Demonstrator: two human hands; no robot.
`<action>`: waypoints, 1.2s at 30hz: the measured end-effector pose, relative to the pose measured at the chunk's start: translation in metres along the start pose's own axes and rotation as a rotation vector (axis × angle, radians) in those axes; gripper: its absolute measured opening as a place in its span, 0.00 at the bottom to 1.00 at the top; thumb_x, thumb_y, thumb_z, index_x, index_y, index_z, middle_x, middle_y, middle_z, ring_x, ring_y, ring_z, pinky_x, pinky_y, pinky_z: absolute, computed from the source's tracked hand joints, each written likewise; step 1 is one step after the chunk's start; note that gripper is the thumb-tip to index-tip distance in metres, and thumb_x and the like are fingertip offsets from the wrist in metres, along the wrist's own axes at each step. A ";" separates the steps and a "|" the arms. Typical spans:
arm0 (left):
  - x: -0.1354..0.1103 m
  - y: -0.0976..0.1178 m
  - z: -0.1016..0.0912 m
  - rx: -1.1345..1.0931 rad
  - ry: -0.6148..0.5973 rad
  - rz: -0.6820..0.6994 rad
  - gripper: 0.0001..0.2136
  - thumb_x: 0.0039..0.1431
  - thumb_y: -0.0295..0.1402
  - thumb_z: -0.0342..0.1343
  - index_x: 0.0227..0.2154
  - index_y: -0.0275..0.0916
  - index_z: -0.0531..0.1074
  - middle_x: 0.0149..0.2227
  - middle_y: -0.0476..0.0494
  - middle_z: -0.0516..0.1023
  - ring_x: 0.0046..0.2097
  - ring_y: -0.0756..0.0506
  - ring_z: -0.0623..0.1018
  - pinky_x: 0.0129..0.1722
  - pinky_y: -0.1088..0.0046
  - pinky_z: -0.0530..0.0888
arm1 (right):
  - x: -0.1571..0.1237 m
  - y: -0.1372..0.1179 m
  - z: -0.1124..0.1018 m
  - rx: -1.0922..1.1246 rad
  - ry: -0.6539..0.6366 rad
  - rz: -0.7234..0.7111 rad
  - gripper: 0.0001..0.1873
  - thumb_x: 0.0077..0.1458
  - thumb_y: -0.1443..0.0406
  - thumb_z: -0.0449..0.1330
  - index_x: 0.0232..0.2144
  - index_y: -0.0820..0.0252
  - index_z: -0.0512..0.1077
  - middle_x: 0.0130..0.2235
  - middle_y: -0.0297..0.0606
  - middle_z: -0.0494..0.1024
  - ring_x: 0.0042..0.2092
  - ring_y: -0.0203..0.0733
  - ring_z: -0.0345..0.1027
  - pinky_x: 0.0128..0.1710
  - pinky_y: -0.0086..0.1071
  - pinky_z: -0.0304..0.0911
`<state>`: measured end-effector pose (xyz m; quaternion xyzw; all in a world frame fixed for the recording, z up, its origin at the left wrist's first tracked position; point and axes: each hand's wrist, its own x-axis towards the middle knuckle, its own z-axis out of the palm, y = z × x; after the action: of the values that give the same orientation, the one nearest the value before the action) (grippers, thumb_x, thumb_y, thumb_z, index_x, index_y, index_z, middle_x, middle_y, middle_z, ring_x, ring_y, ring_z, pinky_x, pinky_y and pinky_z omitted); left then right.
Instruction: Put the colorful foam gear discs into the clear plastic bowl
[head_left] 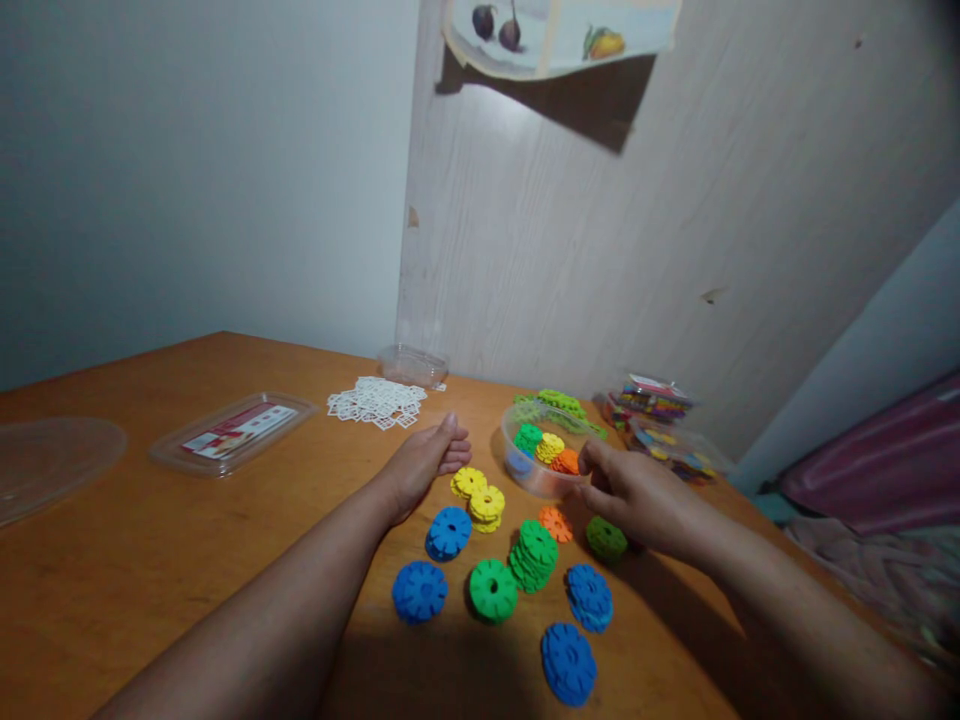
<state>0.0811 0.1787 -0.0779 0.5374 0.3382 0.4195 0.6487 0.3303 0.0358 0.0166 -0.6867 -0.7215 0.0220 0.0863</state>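
My left hand (424, 464) rests on its side on the table, fingers loosely stretched and holding nothing, beside the yellow notched discs (487, 502). At the right rim of a clear round tub (546, 486) is my right hand (637, 492), its thumb and bent forefinger apart, close to the orange discs (565, 461) inside. Green discs (528, 438) and yellow discs (550, 447) also sit in the tub. In front stand blue stacks (420, 591), a tall green stack (534, 555), a single-looking orange disc (556, 523) and olive-green discs (605, 538) below my right hand.
White lattice pieces (378, 401) lie in a heap before a clear container (414, 366). A labelled plastic lid (234, 433) and a round lid (56, 465) are at left. Bright green pieces (561, 403) lie behind the tub; filled boxes (654, 397) stand at the right.
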 end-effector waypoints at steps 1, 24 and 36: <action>0.000 0.000 0.000 -0.002 0.003 0.002 0.36 0.56 0.62 0.54 0.48 0.29 0.73 0.46 0.28 0.79 0.47 0.39 0.80 0.54 0.59 0.74 | -0.002 0.000 0.001 -0.003 -0.003 0.000 0.08 0.59 0.60 0.55 0.37 0.58 0.68 0.31 0.37 0.76 0.30 0.39 0.67 0.29 0.31 0.51; 0.002 -0.002 -0.001 0.038 -0.009 0.001 0.37 0.55 0.64 0.52 0.48 0.30 0.72 0.47 0.28 0.79 0.48 0.38 0.80 0.53 0.58 0.74 | 0.003 -0.013 0.037 -0.295 -0.239 0.075 0.17 0.53 0.51 0.57 0.31 0.55 0.79 0.33 0.43 0.82 0.33 0.46 0.73 0.26 0.32 0.47; -0.001 0.001 0.000 0.020 -0.010 0.007 0.38 0.54 0.64 0.54 0.48 0.28 0.72 0.46 0.27 0.79 0.47 0.38 0.80 0.53 0.59 0.74 | -0.024 -0.003 -0.017 -0.119 -0.114 0.070 0.18 0.55 0.53 0.61 0.45 0.52 0.78 0.32 0.38 0.79 0.32 0.41 0.69 0.29 0.32 0.53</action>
<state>0.0807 0.1779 -0.0771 0.5470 0.3373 0.4156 0.6437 0.3306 0.0104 0.0320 -0.7129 -0.7009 0.0214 0.0034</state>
